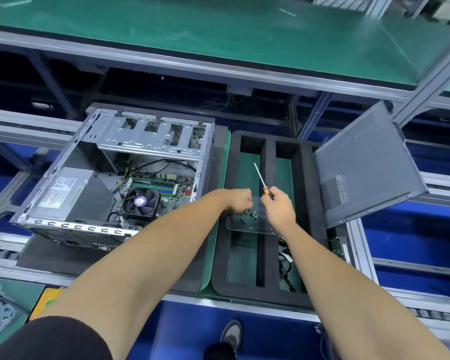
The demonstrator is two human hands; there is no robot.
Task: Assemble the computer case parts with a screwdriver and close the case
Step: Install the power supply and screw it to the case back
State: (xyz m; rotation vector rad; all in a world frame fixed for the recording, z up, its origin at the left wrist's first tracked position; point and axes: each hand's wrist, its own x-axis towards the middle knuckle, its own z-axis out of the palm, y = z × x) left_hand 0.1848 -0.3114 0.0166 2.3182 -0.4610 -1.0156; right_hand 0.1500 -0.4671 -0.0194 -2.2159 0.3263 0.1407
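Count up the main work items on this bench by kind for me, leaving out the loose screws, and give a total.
Computer case, open: 1
Side panel, leaning at the foam tray's right: 1
Screwdriver, held in the right hand: 1
Black foam tray: 1
Clear screw dish, under both hands, left hand curled over it: 1
Total: 5
The screws are too small to count.

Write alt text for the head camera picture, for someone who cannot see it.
A person's right hand holds a screwdriver while the left hand reaches over a clear tray of screws on a black foam holder. An open computer case lies to the left; its side panel leans at right.
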